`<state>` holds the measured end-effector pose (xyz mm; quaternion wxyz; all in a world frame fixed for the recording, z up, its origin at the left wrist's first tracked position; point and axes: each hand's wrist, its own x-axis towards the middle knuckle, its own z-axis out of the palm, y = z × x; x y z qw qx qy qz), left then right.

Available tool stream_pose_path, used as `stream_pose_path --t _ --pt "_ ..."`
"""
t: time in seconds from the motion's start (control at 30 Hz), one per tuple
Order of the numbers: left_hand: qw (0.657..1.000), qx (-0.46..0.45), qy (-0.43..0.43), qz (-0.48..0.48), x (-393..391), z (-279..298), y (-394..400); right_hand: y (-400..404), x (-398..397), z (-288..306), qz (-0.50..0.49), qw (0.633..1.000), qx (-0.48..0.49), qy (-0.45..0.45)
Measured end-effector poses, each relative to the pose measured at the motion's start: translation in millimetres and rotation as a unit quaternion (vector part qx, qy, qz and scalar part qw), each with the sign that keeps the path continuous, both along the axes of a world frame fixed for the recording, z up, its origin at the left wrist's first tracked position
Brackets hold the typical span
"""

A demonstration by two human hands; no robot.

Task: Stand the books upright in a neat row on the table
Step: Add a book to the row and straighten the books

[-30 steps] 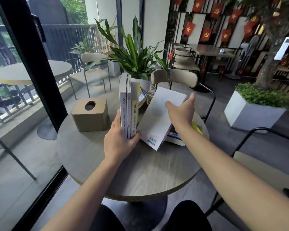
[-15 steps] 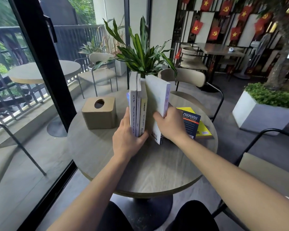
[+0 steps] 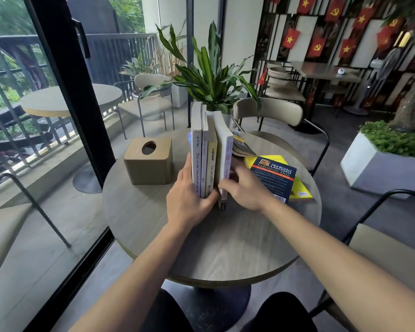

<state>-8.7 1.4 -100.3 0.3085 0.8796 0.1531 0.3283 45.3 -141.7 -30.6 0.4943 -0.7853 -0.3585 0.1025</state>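
Four upright paperback books (image 3: 207,152) are pressed together between two hands at the middle of the round grey wood-grain table (image 3: 225,240). The fingers of the left hand (image 3: 189,200) are laid flat along the outer cover of the tall white-spined book (image 3: 196,149) on the side toward the tan box-shaped tissue holder (image 3: 149,161), with the thumb curled across the bottoms of the spines, so the row is clamped rather than lifted. The fingers of the right hand (image 3: 244,188) are closed around the lower edge of the pale grey-covered book (image 3: 224,159), which stands on the far side of the row from the tissue holder, touching the yellow-spined book (image 3: 212,164) beside it. Half a second earlier that pale book was leaning outward at an angle; it has now been brought nearly vertical against the others, though its near end juts slightly forward of the row. The row is therefore judged to have grown by one, and a small squaring-up appears to remain. Farther from the tissue holder, beyond the right hand, a dark blue book with an orange band (image 3: 274,178) lies flat on a yellow book (image 3: 302,192), and a curled, worn booklet (image 3: 242,146) lies behind them; these are judged to be still awaiting placement.
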Motion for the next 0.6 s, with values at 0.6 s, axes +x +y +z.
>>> stream_pose_path --t 0.6 --pt "1.0 0.01 0.008 -0.011 -4 4 -3 2 19 -7 0.031 0.995 0.018 0.098"
